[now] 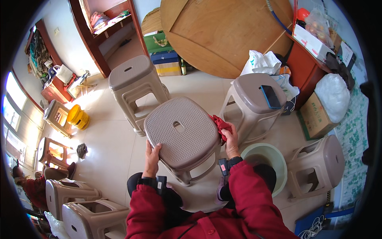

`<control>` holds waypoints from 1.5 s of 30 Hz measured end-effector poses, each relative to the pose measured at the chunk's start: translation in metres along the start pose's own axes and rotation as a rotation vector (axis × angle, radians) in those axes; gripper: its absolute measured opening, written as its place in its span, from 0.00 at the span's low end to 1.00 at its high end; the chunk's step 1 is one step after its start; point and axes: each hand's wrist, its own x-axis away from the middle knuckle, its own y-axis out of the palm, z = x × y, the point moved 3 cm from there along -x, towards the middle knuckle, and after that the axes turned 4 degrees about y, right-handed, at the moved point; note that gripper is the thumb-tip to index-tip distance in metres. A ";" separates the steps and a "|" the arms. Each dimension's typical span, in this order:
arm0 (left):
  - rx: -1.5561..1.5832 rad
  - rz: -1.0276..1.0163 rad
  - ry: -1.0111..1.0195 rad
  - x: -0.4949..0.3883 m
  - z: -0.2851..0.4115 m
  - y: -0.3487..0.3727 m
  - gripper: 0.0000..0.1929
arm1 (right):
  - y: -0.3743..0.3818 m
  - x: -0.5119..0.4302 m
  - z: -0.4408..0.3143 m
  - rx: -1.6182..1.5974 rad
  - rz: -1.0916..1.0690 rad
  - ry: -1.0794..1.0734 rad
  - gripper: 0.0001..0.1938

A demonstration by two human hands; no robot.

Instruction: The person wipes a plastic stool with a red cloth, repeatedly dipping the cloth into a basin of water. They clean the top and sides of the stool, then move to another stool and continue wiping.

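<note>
A plastic stool (191,134) with a textured seat and an oval slot stands between my knees. My left hand (152,156) grips the near left edge of its seat, thumb on top. My right hand (229,139) holds a red cloth (220,127) against the right rim of the seat. A pale green basin (282,176) with murky water rests on the floor beside my right leg. Beyond it, to the upper right, another plastic stool (244,89) carries a phone (270,96). A stack of stools (131,71) stands at the upper left of the one I hold.
Stools lie on their sides at right (316,167) and lower left (92,212). A yellow bucket (78,117) stands far left, above a seated person (34,188). A round wooden tabletop (226,35) leans at the back. A cardboard box (317,116) and a cabinet stand right.
</note>
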 end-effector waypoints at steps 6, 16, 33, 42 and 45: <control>0.017 0.036 -0.052 -0.028 0.002 -0.013 0.30 | 0.018 0.038 0.000 0.084 0.061 -0.044 0.21; -0.148 0.215 0.155 0.015 -0.010 0.012 0.45 | 0.038 0.057 -0.021 0.741 0.003 -0.555 0.27; -0.274 0.307 0.148 0.031 -0.007 0.018 0.49 | 0.190 -0.199 0.001 1.216 -0.778 -0.152 0.22; -0.389 0.340 0.192 0.036 -0.008 0.021 0.46 | 0.365 -0.103 0.058 1.371 -1.391 -0.322 0.22; -0.405 0.347 0.169 0.037 -0.007 0.020 0.46 | 0.366 -0.106 0.057 1.271 -1.480 -0.215 0.20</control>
